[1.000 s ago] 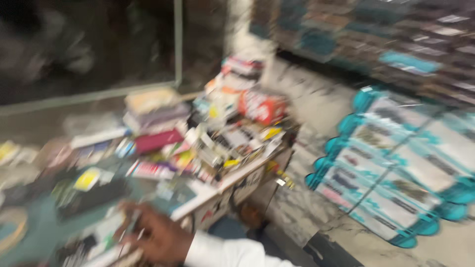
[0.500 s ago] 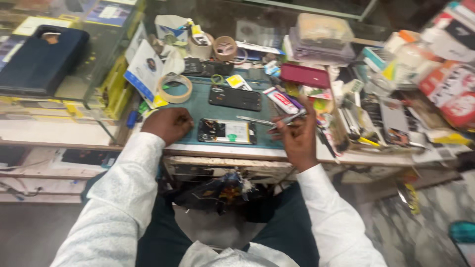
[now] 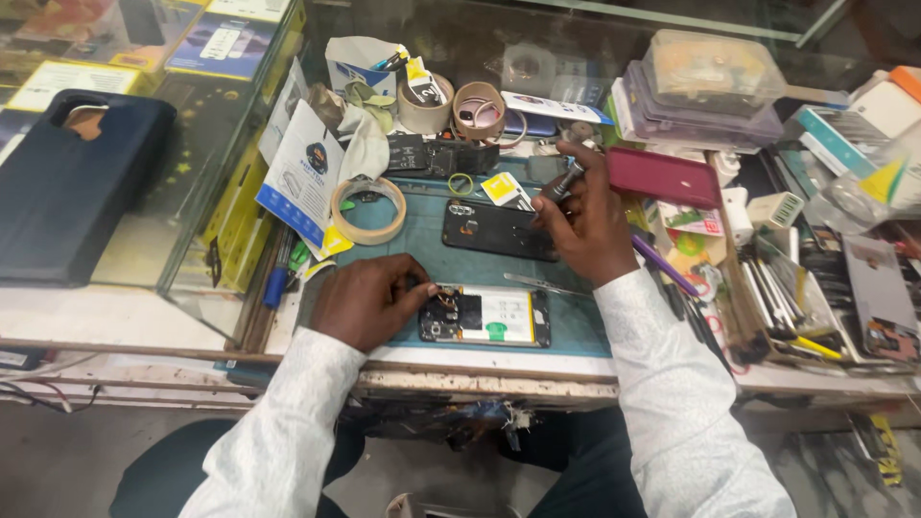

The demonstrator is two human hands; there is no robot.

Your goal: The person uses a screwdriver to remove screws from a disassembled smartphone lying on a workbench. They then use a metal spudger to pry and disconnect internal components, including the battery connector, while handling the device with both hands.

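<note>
An opened phone (image 3: 484,317) with its battery and board showing lies on a teal work mat (image 3: 422,240). My left hand (image 3: 365,299) rests at the phone's left end, fingertips touching its edge. Behind it lies a black phone back panel (image 3: 499,230). My right hand (image 3: 585,221) is over the panel's right end and grips a small dark tool (image 3: 566,180) that points up and away. Metal tweezers (image 3: 542,283) lie on the mat between the two phone parts.
Rolls of tape (image 3: 368,209) and a paper packet (image 3: 305,173) sit left of the mat. A dark phone case (image 3: 77,187) lies on the glass counter (image 3: 182,201). A red case (image 3: 662,177), plastic boxes (image 3: 710,86) and several tools (image 3: 787,297) crowd the right.
The view swung from the shop floor down onto the bench. My right hand moved from the mat's right edge to the black back panel; my left hand shifted onto the opened phone's end.
</note>
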